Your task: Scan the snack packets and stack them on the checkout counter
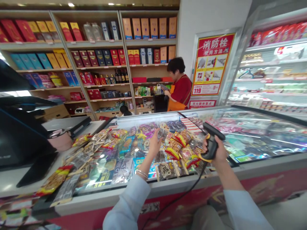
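Observation:
My right hand (219, 150) is wrapped round the grip of a black and yellow barcode scanner (211, 143), its cord hanging down past the freezer's front. Over the glass top, my left hand (155, 142) pinches a small clear snack packet (162, 133). Below and right of that hand, red and yellow snack bags (176, 147) lie in a heap on the glass. Brown-edged clear packets (165, 171) rest along the near edge, under my hands. More snack packets (93, 143) are spread at the left end.
The chest freezer (107, 199) spans the front. At the left are a counter with a pink cup (60, 140) and a dark monitor (16, 127). A person in a red top (183, 89) stands behind, near shelves of boxes (100, 59). A lit refrigerated shelf (275, 70) is at right.

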`<state>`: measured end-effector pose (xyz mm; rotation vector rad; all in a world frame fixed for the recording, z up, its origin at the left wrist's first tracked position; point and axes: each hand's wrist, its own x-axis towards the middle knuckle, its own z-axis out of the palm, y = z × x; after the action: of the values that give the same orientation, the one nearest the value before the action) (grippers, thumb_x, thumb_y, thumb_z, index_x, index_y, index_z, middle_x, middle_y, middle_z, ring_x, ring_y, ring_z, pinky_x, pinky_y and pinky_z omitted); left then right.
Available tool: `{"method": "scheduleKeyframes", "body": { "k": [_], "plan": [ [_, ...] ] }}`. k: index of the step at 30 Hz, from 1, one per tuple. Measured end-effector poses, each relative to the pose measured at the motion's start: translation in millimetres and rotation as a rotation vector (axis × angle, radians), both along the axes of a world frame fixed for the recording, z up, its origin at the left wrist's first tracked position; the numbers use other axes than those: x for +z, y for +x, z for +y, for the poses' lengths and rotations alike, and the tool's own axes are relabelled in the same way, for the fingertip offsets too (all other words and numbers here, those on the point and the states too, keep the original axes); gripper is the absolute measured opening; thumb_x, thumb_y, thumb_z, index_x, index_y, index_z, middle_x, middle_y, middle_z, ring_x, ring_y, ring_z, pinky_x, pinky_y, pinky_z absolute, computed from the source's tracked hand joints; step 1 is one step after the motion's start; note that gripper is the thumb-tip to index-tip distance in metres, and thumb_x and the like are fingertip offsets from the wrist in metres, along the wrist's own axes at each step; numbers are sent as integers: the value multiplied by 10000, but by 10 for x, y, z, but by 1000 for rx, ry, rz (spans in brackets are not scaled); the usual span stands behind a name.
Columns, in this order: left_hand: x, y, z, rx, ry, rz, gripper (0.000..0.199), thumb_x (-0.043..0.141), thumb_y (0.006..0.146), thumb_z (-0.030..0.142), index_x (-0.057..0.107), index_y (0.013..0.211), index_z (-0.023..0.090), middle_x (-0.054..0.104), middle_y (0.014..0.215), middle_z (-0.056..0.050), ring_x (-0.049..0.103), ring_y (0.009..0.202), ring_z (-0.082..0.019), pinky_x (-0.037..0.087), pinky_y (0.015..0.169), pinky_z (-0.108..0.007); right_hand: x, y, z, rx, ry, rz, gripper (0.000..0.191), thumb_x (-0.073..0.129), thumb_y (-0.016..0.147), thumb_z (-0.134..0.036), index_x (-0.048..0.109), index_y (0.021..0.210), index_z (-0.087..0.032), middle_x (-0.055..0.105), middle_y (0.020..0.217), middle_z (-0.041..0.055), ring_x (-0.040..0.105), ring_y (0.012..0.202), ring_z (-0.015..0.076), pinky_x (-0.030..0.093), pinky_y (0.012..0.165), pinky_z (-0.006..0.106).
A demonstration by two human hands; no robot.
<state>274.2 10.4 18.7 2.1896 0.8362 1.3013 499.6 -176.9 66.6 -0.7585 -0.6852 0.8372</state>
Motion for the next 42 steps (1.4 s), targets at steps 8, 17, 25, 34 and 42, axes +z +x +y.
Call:
{"method": "scheduleKeyframes", "body": {
  "k": [8,17,25,34,42],
  "plan": [
    [-416,145,284,113,-71,145,511,434,910,269,417,1410,165,547,1371,-183,475,1325,-273,342,1106,-484,-520,576,-198,-158,19,70,340,647,711,-556,564,775,-232,465,604,-29,412,410,111,375,365,254],
    [-576,148,318,39,-57,304,452,403,938,303,496,1367,195,535,1415,-159,470,1345,-262,255,1161,-525,-631,619,-198,-183,12,47,320,609,746,-548,559,777,-234,431,630,-22,387,428,112,341,376,261],
    [-611,141,314,12,-128,258,502,366,945,300,434,1421,154,412,1515,-161,369,1420,-248,319,1150,-440,-536,520,-232,-229,-49,-3,323,552,771,-561,553,749,-239,403,636,0,372,432,123,305,397,314],
    [-500,126,215,19,-162,318,540,317,965,334,393,1453,114,327,1560,-160,308,1450,-239,292,1170,-423,-591,582,-213,-206,-31,67,318,641,688,-521,575,715,-211,440,609,3,396,419,113,347,357,256],
    [-416,110,150,21,-174,365,554,300,958,308,374,1465,97,316,1561,-162,295,1455,-225,250,1192,-409,-572,583,-191,-205,-38,80,371,709,593,-521,596,727,-194,472,577,-4,409,410,117,367,354,251]
  ]
}}
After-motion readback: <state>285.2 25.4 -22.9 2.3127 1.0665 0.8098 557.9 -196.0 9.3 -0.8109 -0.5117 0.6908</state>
